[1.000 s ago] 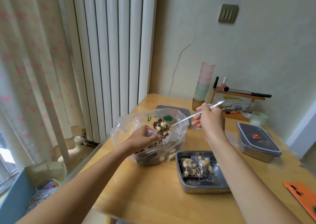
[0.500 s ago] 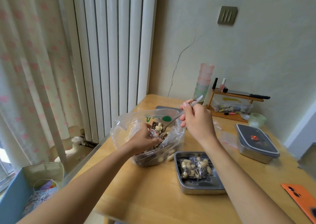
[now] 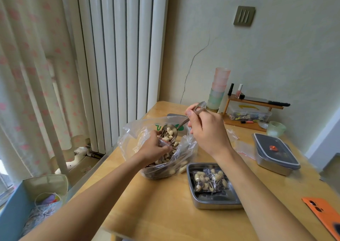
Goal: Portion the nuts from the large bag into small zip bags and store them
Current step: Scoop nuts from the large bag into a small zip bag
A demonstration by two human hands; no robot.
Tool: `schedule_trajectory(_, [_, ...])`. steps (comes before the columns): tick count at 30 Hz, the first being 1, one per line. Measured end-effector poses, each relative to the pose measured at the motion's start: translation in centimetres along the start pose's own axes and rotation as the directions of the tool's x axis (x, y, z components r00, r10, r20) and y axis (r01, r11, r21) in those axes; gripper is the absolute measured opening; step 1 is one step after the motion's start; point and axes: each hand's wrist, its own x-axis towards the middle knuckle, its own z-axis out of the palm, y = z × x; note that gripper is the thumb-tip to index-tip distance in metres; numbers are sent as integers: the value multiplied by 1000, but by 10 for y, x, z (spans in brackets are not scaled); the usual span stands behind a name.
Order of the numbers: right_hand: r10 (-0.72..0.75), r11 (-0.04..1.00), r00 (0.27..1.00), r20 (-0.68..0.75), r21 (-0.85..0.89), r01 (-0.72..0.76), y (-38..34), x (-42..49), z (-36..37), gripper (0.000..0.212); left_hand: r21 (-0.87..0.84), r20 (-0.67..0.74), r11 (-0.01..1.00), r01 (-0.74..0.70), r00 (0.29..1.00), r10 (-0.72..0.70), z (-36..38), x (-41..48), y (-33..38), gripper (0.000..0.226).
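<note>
A large clear plastic bag (image 3: 136, 130) of peanuts and dark seeds sits open on the wooden table (image 3: 165, 200). My left hand (image 3: 153, 146) reaches inside it and pinches a small zip bag (image 3: 166, 142) by its mouth. My right hand (image 3: 206, 130) grips a metal spoon (image 3: 170, 130) by the handle; the tilted bowl holds nuts just above the small bag. An open steel tray (image 3: 211, 204) in front of the bag holds two filled small zip bags (image 3: 209, 181).
A lidded steel container (image 3: 276, 152) stands at the right, with empty zip bags (image 3: 242, 146) beside it. An orange phone (image 3: 327, 216) lies near the right front edge. Stacked cups (image 3: 219, 87), a small wooden shelf (image 3: 255, 102) and a green cup (image 3: 276, 128) line the wall.
My right hand has swung left and tipped the spoon handle upward, lowering the loaded spoon bowl to the small bag's mouth. My left hand has stayed inside the large bag.
</note>
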Motion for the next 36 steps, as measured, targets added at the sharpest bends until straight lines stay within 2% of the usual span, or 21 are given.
schedule_trajectory(10, [-62,998,998,28,2,62,-2,-1,0,18,12,-12,999,-32,999,32,1,-6,5,59])
schedule_trajectory(16, [-84,996,996,0,3,84,-4,-1,0,22,55,-35,997,-54,998,56,0,-6,7,66])
schedule_trajectory(24, [5,1000,1000,4,7,-5,2,-2,5,29,61,-48,994,-87,995,90,-1,-10,8,69])
schedule_trajectory(28, [99,994,988,-122,-22,-103,6,-3,5,33,12,-65,998,-65,996,66,-4,-15,10,62])
schedule_trajectory(30, [162,984,981,-107,-59,-169,11,-2,5,36,59,-201,998,-27,979,38,-5,-16,12,50])
schedule_trajectory(32, [229,968,973,-15,-104,-230,14,-4,8,40,149,-356,987,53,935,4,-8,-17,15,38])
schedule_trajectory(34, [267,955,962,48,-148,-258,14,-9,14,40,286,-399,945,161,916,-35,-10,-18,19,26])
schedule_trajectory(36, [283,945,956,73,-191,-265,13,-14,19,37,461,-380,854,239,923,-54,-13,-20,24,18])
